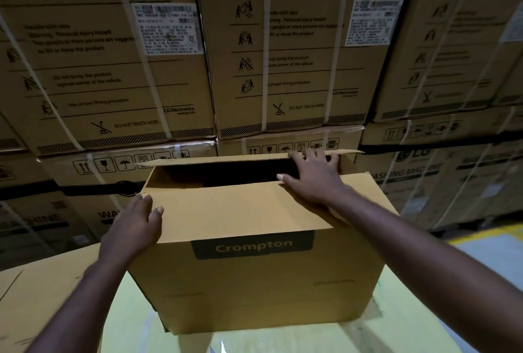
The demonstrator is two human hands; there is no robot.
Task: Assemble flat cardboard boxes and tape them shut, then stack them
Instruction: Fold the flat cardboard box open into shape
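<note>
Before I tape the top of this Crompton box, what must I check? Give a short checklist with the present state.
1. Crompton box upright: ok.
2. Near flap folded flat: ok.
3. Far flap meets near flap: not ok, a dark gap is open.
4. Left hand steadies the box corner: ok.
5. Right hand presses on the far flap: ok.
6. Tape within reach: cannot tell, none in view.

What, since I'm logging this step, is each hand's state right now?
Left hand: open, flat on the near flap.
Right hand: open, fingers resting on the far flap.
</note>
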